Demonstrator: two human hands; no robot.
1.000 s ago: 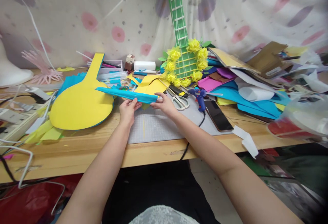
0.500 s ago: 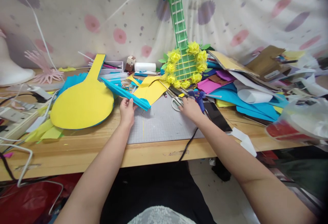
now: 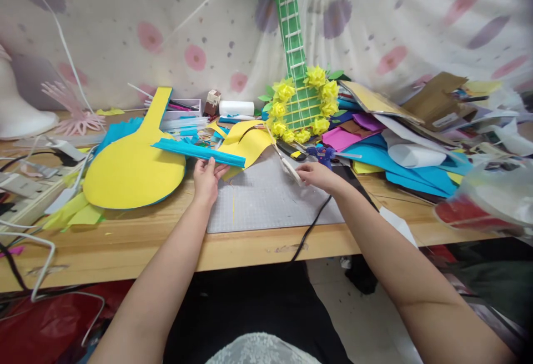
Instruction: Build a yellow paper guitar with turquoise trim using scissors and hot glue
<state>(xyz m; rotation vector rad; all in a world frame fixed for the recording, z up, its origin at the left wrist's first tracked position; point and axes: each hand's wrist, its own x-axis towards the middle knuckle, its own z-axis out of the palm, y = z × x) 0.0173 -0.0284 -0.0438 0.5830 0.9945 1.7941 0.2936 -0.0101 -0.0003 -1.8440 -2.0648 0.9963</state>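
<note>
A folded strip of blue crepe paper (image 3: 183, 148) is pinched in my left hand (image 3: 206, 179), above the left edge of the grey cutting mat (image 3: 266, 203). My right hand (image 3: 314, 176) is closed on the handles of a pair of scissors (image 3: 288, 168), whose blades point up and left toward a curled yellow paper sheet (image 3: 254, 140). Just beyond that hand lies a blue glue gun (image 3: 322, 155). Left of the mat rests a yellow guitar-shaped cutout (image 3: 133, 172) with a blue edge.
A green paper guitar (image 3: 296, 47) trimmed with yellow flowers leans at the back. Coloured sheets (image 3: 410, 164) pile up on the right, near a clear plastic tub (image 3: 478, 203). A black cable (image 3: 310, 230) hangs over the front edge. White cords and a power strip (image 3: 25, 192) lie left.
My right hand has lifted the scissors and drawn them slightly toward me. The blue strip in my left hand has turned closer to level, its far end shifting left over the yellow cutout.
</note>
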